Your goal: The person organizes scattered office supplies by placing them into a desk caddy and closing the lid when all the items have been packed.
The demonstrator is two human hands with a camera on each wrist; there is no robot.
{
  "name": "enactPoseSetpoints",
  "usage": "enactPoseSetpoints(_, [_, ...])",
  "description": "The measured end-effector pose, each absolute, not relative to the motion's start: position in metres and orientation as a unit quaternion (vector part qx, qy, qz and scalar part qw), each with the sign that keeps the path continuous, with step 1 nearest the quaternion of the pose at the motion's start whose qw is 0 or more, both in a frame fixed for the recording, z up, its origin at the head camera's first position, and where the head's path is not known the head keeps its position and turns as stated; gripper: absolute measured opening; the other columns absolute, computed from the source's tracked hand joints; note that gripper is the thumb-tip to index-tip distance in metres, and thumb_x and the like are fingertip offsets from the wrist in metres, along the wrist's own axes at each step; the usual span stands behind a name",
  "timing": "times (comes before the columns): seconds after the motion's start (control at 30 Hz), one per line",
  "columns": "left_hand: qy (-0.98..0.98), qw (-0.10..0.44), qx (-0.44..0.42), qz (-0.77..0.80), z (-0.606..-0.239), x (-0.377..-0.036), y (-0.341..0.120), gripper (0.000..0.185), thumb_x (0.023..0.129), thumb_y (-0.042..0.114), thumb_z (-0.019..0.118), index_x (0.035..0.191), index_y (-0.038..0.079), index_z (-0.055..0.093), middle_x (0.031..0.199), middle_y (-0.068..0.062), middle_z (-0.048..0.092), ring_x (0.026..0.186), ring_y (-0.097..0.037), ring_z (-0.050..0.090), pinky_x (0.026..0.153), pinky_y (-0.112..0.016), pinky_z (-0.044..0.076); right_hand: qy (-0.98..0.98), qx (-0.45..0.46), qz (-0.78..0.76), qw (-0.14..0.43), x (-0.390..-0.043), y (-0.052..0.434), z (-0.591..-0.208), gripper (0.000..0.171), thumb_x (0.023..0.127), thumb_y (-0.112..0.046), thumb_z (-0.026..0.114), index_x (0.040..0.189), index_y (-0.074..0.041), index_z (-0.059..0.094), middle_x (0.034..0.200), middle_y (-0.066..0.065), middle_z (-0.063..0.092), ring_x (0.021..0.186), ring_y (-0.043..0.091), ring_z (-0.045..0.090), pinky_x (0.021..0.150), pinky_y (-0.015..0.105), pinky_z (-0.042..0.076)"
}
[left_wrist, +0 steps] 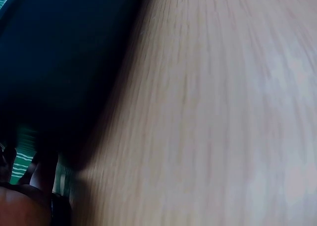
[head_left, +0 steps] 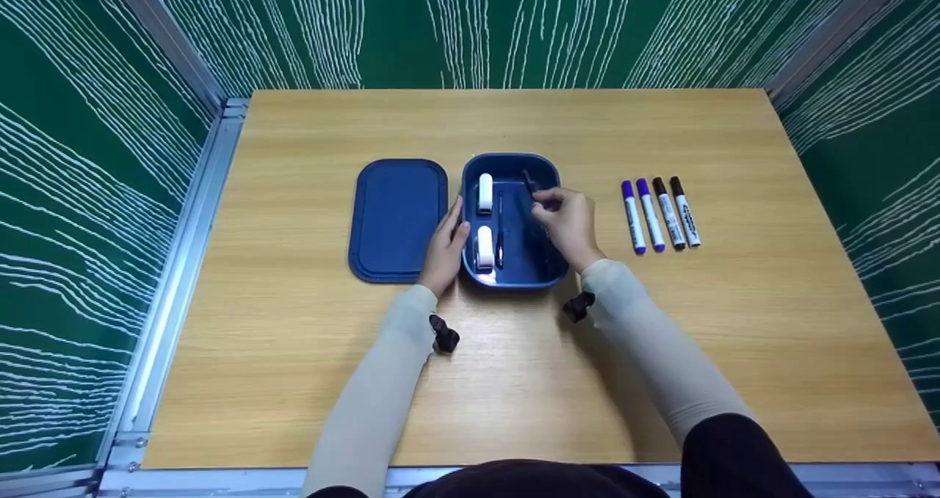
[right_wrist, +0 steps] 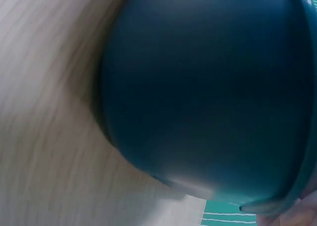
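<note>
At the left, the flat dark-blue lid point(head_left: 396, 219) lies on the tabletop point(head_left: 294, 351), just beside the box and best left undisturbed. The left hand point(head_left: 444, 252) reaches over the lid's near right corner, fingers nearly straight against the left wall of the open dark-blue box point(head_left: 525, 252). That light, flat contact seems enough to stop the box sliding; pressing harder might shove it right.

Inside, along the left side, a far white dispenser-like piece point(head_left: 485, 193) and a near white dispenser-like piece point(head_left: 485, 247) stand in line; their exact kind is unclear. Just right of them a slim pen point(head_left: 500, 244) lies lengthwise. Farther right, the right hand point(head_left: 571, 222) pinches a dark pen point(head_left: 528, 181) between thumb and fingers inside the box, its far end slanting left. Good handling calls for turning it parallel to the lying pen, low over the floor, with the wrist clear of the right rim; a loose pinch could let it roll.

Well apart at the right, two purple-capped markers point(head_left: 634, 217) and two dark-capped markers point(head_left: 669, 213) lie side by side, untouched.
</note>
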State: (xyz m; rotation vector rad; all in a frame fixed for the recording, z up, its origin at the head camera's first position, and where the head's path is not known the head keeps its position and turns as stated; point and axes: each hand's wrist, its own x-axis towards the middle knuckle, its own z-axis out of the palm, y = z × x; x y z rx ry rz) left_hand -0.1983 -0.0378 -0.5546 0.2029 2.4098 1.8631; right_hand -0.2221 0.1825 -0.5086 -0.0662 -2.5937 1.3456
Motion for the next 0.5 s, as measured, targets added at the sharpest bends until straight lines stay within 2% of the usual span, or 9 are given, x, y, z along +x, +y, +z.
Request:
enactPoseSetpoints(0.13, [0.790,0.047,0.067,0.608,-0.556,-0.198,-0.037,0.053,0.107,0.025,0.042,0.157,0.020,0.026,0.163,-0.007,0.024,0.150,-0.025,0.020,0.123,-0.041,0.017,-0.888,-0.022,0.448,0.099,-0.222,0.178,-0.512,0.017,0.083,-0.006,0.070,0.098,-0.002,0.078,0.098,0.011,0.075,0.065,0.011,0.059,0.052,0.013,0.045])
enactPoseSetpoints(0.33, [0.790,0.050,0.064,0.608,-0.556,-0.199,-0.037,0.053,0.107,0.026,0.042,0.157,0.022,0.025,0.163,-0.003,0.024,0.150,-0.023,0.020,0.123,-0.039,0.018,-0.895,-0.024,0.435,0.099,-0.220,0.173,-0.515,0.017,0.084,-0.008,0.070,0.098,-0.003,0.076,0.094,0.010,0.075,0.056,0.010,0.056,0.046,0.016,0.043])
enactPoseSetpoints(0.5, [0.789,0.047,0.062,0.609,-0.557,-0.200,-0.037,0.053,0.107,0.025,0.042,0.157,0.022,0.026,0.163,-0.002,0.025,0.150,-0.023,0.021,0.123,-0.039,0.018,-0.905,-0.017,0.414,0.097,-0.219,0.169,-0.518,0.017,0.084,-0.011,0.070,0.099,-0.004,0.076,0.096,0.008,0.074,0.052,0.010,0.055,0.045,0.018,0.042])
